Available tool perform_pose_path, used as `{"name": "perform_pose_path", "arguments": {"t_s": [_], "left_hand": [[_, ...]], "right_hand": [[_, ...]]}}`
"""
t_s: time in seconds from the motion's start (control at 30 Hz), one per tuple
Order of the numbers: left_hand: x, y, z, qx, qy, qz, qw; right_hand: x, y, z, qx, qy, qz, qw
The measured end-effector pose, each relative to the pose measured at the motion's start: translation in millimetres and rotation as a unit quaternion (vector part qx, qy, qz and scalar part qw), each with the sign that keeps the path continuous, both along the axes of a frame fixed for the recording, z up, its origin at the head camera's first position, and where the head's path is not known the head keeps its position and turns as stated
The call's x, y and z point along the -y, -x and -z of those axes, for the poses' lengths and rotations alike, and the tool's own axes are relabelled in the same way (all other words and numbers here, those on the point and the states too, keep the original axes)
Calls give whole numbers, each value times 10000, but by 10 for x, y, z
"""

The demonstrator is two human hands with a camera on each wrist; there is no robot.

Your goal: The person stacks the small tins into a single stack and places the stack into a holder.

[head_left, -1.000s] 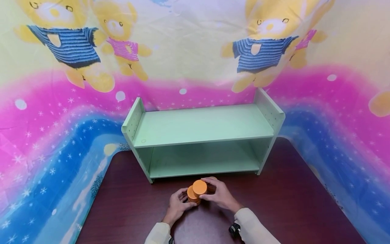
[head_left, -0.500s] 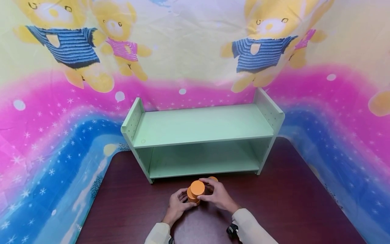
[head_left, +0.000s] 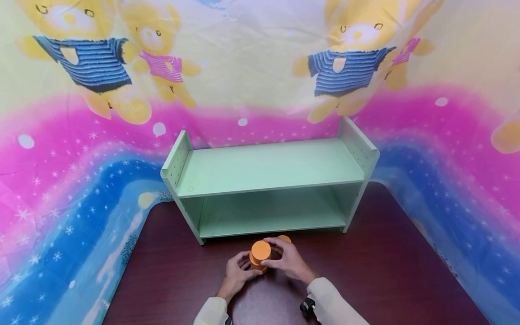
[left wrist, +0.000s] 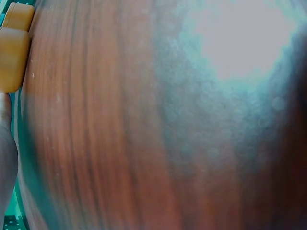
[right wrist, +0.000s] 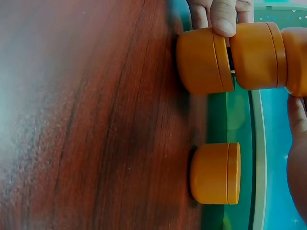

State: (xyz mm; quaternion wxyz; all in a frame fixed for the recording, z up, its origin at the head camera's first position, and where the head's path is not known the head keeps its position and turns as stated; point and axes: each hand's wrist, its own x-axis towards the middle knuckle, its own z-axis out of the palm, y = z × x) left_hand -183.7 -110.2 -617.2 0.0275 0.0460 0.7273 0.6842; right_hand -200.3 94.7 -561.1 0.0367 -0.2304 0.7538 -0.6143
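Gripping left hand [head_left: 237, 272]: you held the orange stack [right wrist: 254, 57] low down.
Orange stack: stood on the table [head_left: 365, 284].
Right hand [head_left: 290, 262]: you pinched the stack's top jar [head_left: 261, 249].
Lone jar [right wrist: 213, 173]: stood just beyond that hand.

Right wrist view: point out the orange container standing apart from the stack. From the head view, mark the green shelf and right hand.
Orange container [right wrist: 215, 173]: right wrist view, side of its body.
Green shelf [head_left: 268, 167]: head view, upper board.
Right hand [head_left: 292, 261]: head view, back of the hand.
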Motion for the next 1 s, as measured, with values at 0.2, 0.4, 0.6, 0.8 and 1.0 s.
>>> {"name": "perform_pose_path", "arguments": {"t_s": [0.2,0.4,0.6,0.8,1.0], "left_hand": [[2,-1,6,72,-87,29,9999],[0,-7,18,-32,-70,50,10000],[4,4,21,26,-93,66,9999],[2,14,19,98,-183,92,9997],[-1,13,14,107,-163,90,9998]], "right_hand": [[18,8,18,-144,-138,45,9998],[38,4,29,-111,-141,40,9998],[63,-3,33,-102,-131,84,9998],[95,-25,-21,-60,-141,159,9998],[84,11,45,-167,-185,144,9996]]}}
